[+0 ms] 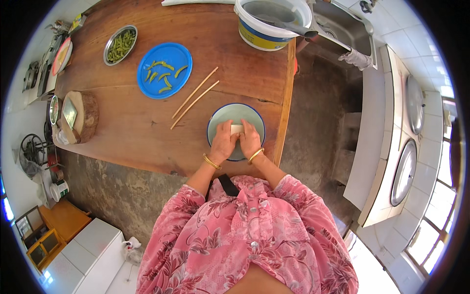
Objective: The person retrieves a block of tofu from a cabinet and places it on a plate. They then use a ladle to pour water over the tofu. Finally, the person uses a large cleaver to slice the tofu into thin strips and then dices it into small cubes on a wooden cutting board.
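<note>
Over an enamel bowl with a blue rim [214, 114], near the table's front right corner, my left hand [223, 141] and my right hand [250, 139] hold a pale rectangular block [237, 129] between them. The block's material cannot be told. Both thumbs meet at its near side. To the left of the bowl, a pair of wooden chopsticks [195, 104] lies slightly apart on the wooden table [128, 110]. Beyond them, a blue plastic plate [147, 82] holds several green pods [164, 76]. A metal bowl [106, 57] farther left is filled with green pods.
A white bucket [257, 42] with a dark-handled utensil [299, 30] across its rim stands at the far right, beside a metal sink [343, 25]. At the left edge, a cleaver [69, 113] rests on a round wooden chopping block [88, 117]. Metal lids [404, 172] cover the stove at right.
</note>
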`<state>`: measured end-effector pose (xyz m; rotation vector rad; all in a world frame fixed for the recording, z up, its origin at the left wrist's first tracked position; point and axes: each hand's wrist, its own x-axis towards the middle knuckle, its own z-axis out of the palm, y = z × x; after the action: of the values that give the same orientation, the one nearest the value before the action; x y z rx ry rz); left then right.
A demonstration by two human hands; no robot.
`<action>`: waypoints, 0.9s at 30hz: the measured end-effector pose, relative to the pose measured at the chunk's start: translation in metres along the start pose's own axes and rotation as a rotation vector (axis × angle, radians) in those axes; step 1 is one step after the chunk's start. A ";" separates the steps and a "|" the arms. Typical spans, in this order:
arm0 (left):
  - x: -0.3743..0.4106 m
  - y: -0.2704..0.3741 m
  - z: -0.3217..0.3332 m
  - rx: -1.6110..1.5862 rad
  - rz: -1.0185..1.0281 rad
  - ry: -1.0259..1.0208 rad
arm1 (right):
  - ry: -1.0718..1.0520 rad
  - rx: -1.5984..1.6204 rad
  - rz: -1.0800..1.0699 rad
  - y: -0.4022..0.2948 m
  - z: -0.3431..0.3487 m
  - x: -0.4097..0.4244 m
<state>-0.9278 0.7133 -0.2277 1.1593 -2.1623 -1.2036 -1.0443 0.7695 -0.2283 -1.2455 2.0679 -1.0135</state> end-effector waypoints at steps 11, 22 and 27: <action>0.014 0.008 -0.023 -0.540 -0.476 -0.298 | -0.288 1.011 0.697 0.014 0.005 0.013; 0.007 0.008 -0.032 -0.824 -0.347 -0.308 | -0.225 1.136 0.732 -0.013 -0.012 0.011; 0.005 0.010 -0.030 -0.625 -0.254 -0.260 | -0.177 0.847 0.588 -0.001 0.001 0.011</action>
<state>-0.9153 0.6977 -0.2030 1.0485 -1.6163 -2.0471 -1.0482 0.7591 -0.2287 -0.2592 1.4415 -1.2181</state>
